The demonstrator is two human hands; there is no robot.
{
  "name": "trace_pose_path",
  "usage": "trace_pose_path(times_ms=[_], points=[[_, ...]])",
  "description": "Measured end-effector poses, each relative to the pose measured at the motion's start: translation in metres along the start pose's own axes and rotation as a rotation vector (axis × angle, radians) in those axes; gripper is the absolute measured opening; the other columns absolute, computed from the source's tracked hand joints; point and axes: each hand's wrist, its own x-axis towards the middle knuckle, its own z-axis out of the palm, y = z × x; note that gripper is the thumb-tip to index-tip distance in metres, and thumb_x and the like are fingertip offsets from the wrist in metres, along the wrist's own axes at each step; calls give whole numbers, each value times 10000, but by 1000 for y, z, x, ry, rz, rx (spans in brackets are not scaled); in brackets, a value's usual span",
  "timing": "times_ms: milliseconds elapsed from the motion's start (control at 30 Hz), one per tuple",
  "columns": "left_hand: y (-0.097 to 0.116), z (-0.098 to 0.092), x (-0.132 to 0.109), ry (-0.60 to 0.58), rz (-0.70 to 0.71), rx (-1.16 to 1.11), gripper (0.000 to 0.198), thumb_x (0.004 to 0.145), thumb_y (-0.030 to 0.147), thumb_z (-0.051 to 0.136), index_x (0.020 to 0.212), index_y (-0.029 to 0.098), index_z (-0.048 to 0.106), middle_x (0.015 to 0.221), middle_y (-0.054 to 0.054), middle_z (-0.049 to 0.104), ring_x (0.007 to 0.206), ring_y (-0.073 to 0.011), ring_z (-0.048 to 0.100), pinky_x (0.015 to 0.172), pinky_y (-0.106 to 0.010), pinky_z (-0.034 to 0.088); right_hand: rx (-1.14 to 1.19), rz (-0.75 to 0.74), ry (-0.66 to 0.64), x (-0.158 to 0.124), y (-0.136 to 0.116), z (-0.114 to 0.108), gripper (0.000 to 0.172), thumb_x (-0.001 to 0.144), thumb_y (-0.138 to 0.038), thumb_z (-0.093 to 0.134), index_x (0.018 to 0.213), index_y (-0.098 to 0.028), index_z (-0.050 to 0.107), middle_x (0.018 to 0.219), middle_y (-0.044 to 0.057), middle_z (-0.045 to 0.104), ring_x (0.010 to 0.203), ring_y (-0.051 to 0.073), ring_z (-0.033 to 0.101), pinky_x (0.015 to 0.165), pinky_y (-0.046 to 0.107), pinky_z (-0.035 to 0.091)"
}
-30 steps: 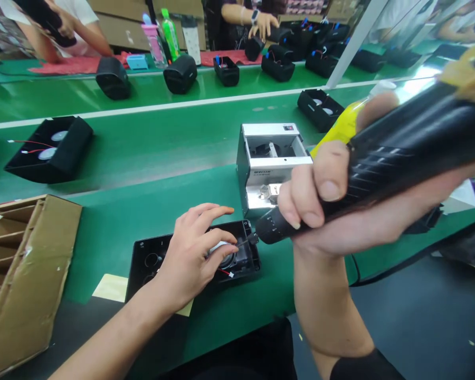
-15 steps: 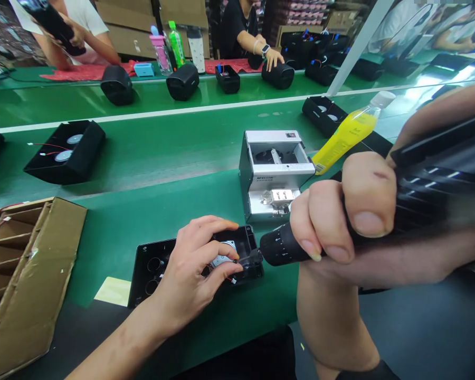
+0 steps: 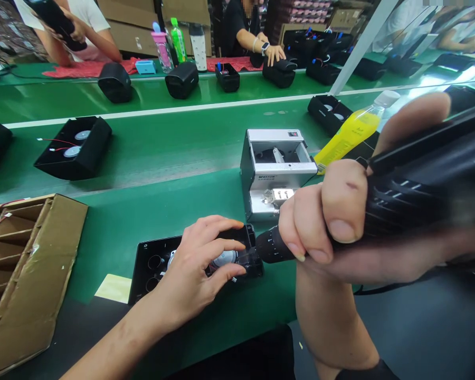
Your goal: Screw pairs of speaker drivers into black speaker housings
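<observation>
My right hand is wrapped around a black electric screwdriver, which points left. Its collar leads to a bit inside a clear sleeve, low over a black speaker housing on the green bench. My left hand reaches over that housing, thumb and index finger apart on either side of the bit's end. A round silvery speaker driver shows behind the fingers. My palm hides part of the housing, and the very tip of the bit cannot be made out.
A silver screw feeder stands behind the housing, a yellow drink bottle leaning to its right. At left sits a divided cardboard box beside a yellow paper slip. Black speaker shells rest on the belt; co-workers sit beyond.
My left thumb and index finger have parted from their pinch near the bit. The screwdriver has shifted slightly left, and more of the round speaker driver shows.
</observation>
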Motion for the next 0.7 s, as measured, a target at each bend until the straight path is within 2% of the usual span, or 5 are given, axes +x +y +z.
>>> trace_pose_path(times_ms=[133,300,467,700], points=[[-3,0,-3,-21,-30,50,250,946,277,781,1181,268,698,1439,-84,648,1365,-310,532,1113,-543,455,-6,16,17,1,0,1,259,912,-567,744,991,-326,798,497,-57,571,307,159,464,291,286,412],[-2,3,-4,-26,-97,103,67,956,257,754,1015,288,748,1444,-41,655,1377,-324,514,1098,-579,439,-19,-45,19,-2,1,-2,331,968,-590,656,1057,-304,796,566,-34,621,314,159,473,292,313,421],[0,3,0,-16,-67,96,105,978,201,720,950,292,763,1439,-16,662,1377,-286,516,1103,-538,426,12,-23,-29,-2,1,-5,393,983,-632,601,1088,-297,777,579,-34,618,337,167,482,322,313,438],[3,1,3,-21,-44,95,99,977,199,720,953,284,764,1435,-30,670,1370,-291,532,1100,-550,422,18,-9,-71,0,-2,-7,280,990,-500,669,1119,-286,793,577,-27,632,353,170,502,334,308,455]])
